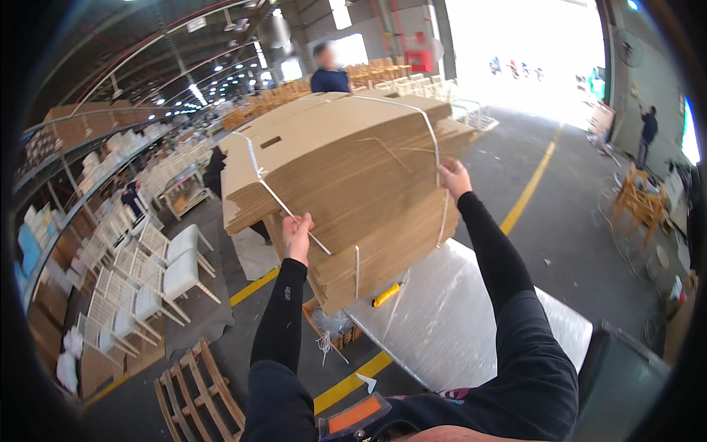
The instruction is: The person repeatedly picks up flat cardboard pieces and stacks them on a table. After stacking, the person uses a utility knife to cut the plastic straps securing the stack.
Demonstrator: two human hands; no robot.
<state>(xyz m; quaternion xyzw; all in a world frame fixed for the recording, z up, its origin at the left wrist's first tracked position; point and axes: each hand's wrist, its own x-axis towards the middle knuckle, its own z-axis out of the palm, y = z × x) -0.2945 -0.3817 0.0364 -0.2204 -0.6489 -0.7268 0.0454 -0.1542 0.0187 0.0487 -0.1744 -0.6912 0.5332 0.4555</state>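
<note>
A tall stack of flat brown cardboard sheets (368,191) stands before me, tied in bundles with white straps. My left hand (297,234) is closed on the white strap (274,193) at the stack's near left side. At the near right edge, the fingers of my right hand (454,177) are closed around another white strap (433,136). The upper bundle sits somewhat askew on the lower bundle (383,265). Below the stack, a yellow-handled cutter (386,295) lies on a silvery film-covered surface (442,324).
A person in dark blue (328,77) stands beyond the stack. White chairs (184,258) line the left, with a wooden pallet (199,394) nearer me. A box with plastic scraps (333,324) sits under the stack. At right are a wooden chair (639,200) and a dark green bin (618,383).
</note>
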